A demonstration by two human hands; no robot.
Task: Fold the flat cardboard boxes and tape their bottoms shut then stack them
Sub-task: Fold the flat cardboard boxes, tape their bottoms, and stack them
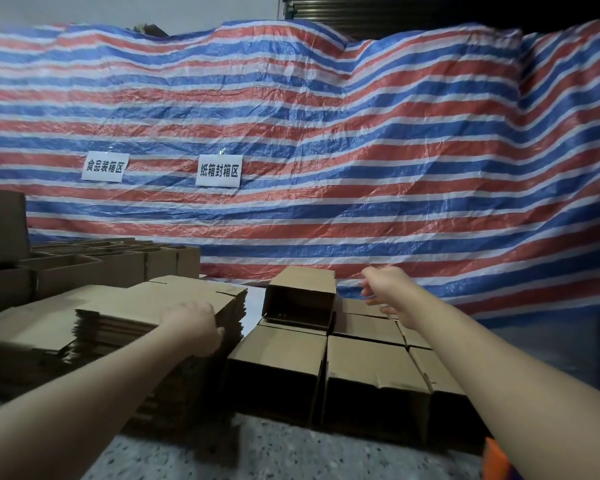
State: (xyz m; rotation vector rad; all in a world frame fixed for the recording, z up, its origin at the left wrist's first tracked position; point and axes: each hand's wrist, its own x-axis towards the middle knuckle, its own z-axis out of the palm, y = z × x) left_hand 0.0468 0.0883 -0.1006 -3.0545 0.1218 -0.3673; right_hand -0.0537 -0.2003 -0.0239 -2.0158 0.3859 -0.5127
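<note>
A tall stack of flat cardboard boxes (pixel 146 306) stands at the left. My left hand (pixel 196 327) lies on its right edge with the fingers curled over the top sheets. To the right, several folded boxes (pixel 364 372) sit side by side on the floor. One folded box (pixel 302 294) lies on its side on top of them, its open end facing me. My right hand (pixel 385 284) hovers just right of that box, fingers loosely spread and holding nothing.
More folded boxes (pixel 94 261) are packed at the back left. A red, white and blue striped tarp (pixel 326 133) with two paper signs hangs behind everything. Speckled floor (pixel 257 452) lies in front. An orange object (pixel 496 459) shows at the bottom right.
</note>
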